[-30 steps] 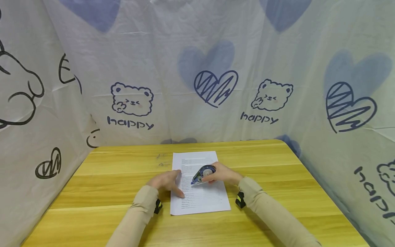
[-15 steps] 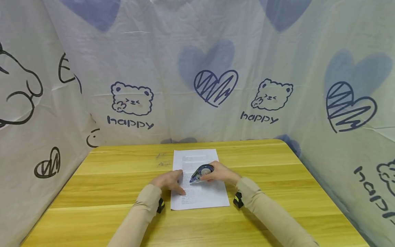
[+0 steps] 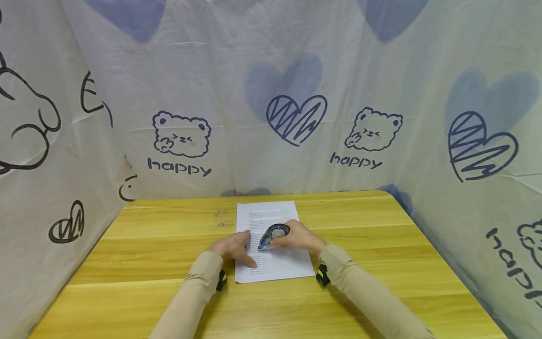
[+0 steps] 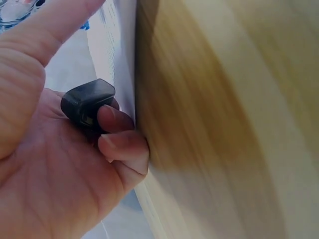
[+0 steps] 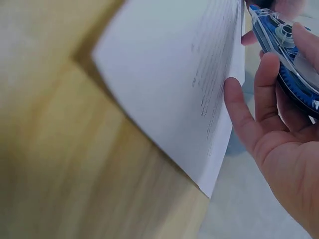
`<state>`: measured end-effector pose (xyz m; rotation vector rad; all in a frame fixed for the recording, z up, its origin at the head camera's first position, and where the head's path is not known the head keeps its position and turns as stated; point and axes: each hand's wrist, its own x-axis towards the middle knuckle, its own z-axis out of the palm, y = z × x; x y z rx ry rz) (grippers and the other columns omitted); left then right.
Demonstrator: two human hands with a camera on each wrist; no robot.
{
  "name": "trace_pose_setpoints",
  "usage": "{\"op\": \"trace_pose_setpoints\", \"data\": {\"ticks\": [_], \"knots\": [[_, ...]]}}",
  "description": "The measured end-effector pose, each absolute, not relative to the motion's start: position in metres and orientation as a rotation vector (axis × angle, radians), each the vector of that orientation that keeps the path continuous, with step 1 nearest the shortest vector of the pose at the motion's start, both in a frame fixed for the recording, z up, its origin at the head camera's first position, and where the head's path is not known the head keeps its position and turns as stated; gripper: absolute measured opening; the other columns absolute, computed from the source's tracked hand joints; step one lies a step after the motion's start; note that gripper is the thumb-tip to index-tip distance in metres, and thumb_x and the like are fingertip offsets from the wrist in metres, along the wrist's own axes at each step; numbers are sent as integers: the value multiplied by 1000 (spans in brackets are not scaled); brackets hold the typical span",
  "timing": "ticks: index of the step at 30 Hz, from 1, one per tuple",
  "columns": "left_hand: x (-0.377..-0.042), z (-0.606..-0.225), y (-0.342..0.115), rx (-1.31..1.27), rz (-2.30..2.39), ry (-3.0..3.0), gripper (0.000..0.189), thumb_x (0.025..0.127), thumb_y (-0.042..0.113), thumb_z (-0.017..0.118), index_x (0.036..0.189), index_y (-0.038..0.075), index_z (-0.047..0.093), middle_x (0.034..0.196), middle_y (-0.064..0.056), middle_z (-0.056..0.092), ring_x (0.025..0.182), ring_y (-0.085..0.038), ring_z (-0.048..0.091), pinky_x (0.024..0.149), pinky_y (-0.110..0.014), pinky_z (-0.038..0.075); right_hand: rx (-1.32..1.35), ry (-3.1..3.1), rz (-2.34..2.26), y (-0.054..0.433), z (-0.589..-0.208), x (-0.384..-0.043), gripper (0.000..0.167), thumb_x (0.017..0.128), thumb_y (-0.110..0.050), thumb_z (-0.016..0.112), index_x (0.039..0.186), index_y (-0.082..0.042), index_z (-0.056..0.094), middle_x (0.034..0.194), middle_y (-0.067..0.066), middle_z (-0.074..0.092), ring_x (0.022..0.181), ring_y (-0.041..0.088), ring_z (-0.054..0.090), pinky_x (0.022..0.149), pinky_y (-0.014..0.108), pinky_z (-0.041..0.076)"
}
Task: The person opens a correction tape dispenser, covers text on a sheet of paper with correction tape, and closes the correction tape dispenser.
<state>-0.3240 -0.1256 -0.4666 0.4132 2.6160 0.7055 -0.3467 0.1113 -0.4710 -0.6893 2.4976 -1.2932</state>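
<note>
A printed sheet of paper (image 3: 288,269) lies on the wooden table. My right hand (image 3: 298,236) grips a blue, clear-sided correction tape (image 3: 276,232), its tip pointing left, close over the printed lines. In the right wrist view, the thumb and fingers hold the correction tape (image 5: 285,42) by its sides, and another fingertip meets the paper. My left hand (image 3: 230,246) rests at the sheet's left edge, thumb and index finger spread over it. The left wrist view shows its lower fingers curled round a small dark plastic cap (image 4: 87,102).
The yellow wood-grain table (image 3: 148,263) extends on both sides of the sheet. Faint dark marks (image 3: 223,219) show on the tabletop left of the paper's far end. A white curtain (image 3: 237,155) with hearts and bears hangs behind and along both sides.
The sheet has slid a little away from me on the table. My right hand has moved slightly left and away with the correction tape. My left hand stays at the sheet's left edge.
</note>
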Motion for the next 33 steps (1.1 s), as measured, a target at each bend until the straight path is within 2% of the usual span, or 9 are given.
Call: {"op": "trace_pose_setpoints", "data": {"ticks": [10,33], "knots": [[-328,-470,-127,418,679,2618,112,71,35,88,152,-8,22,159,-24,23,148,-37,23,123,-47,19,-690,2559,-1249,104,-474,-346,24,78,-30,83,83,-9,73,70,-4,69,60,6,54,58,21,46],[-326,-468,-127,410,718,2600,112,72,33,88,152,-8,20,159,-25,23,148,-38,23,123,-48,19,-715,2623,-1145,101,-473,-346,23,79,-30,83,87,-11,73,78,-4,72,65,7,59,61,23,50]]}}
